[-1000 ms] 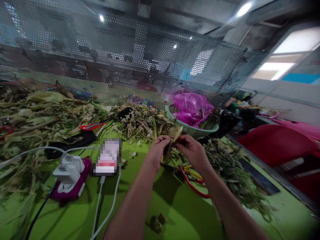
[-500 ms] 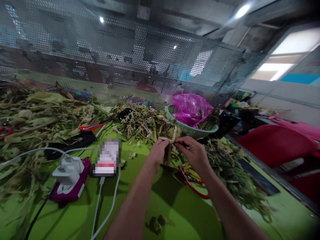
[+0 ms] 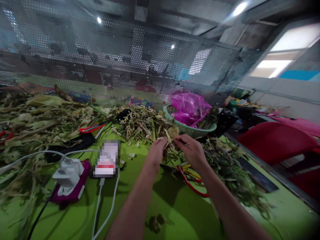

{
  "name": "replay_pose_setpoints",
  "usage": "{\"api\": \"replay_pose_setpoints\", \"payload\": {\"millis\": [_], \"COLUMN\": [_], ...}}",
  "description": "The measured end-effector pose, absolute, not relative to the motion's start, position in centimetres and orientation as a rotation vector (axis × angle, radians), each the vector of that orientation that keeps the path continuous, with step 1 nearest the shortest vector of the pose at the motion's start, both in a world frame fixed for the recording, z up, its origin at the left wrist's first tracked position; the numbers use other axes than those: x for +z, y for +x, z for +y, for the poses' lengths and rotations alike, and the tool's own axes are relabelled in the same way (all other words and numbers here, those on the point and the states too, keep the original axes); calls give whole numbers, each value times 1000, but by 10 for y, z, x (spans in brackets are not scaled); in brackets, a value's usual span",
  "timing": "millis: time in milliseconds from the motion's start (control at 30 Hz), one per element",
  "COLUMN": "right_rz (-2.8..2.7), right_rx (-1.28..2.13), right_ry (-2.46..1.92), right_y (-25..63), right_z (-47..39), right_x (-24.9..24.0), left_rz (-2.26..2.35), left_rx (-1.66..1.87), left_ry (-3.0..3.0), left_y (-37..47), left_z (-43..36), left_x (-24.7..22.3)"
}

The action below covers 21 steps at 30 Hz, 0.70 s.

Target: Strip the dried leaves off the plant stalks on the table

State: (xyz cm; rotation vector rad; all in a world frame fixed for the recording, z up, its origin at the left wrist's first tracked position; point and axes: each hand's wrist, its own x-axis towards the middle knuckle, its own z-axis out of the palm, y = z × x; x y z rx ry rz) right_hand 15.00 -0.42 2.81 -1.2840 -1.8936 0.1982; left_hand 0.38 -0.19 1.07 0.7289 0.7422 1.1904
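Note:
My left hand (image 3: 156,151) and my right hand (image 3: 191,150) are raised together over the green table (image 3: 175,206). Both pinch one dried, yellowish-brown plant piece (image 3: 170,138) between their fingertips. Red-handled scissors (image 3: 191,180) lie on the table just below my right hand. A heap of dried leaves and stems (image 3: 142,123) sits right behind the hands. A small dark scrap of plant (image 3: 156,222) lies on the table between my forearms.
A teal basket (image 3: 200,128) holds a pink plastic bag (image 3: 191,106) at the back. A phone (image 3: 107,159), white cables (image 3: 107,203) and a white charger on a magenta block (image 3: 70,178) lie at left. Plant piles (image 3: 37,116) cover the left; a perforated metal screen (image 3: 125,60) closes the back.
My hands lowered the plant piece slightly and drew closer to the heap behind. The pale leaf tip that stuck up a second ago is no longer raised.

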Motion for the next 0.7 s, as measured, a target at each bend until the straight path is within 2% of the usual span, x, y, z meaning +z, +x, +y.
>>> {"api": "replay_pose_setpoints", "payload": {"millis": [133,367,700], "right_rz": [-1833,-1627,-1461], "right_rx": [263,656,942], "right_ry": [-1307,-1319,-1207], "right_y": [156,158,160], "right_z": [0,-1,-2], "right_x": [22,31,33], "left_rz": [698,707,665], "left_rx": [1188,1175,1082], "left_ry": [804,1193,1153], "left_y": [2,2,2], "left_z": [-1,9,0], "left_x": [11,-2,4]}}
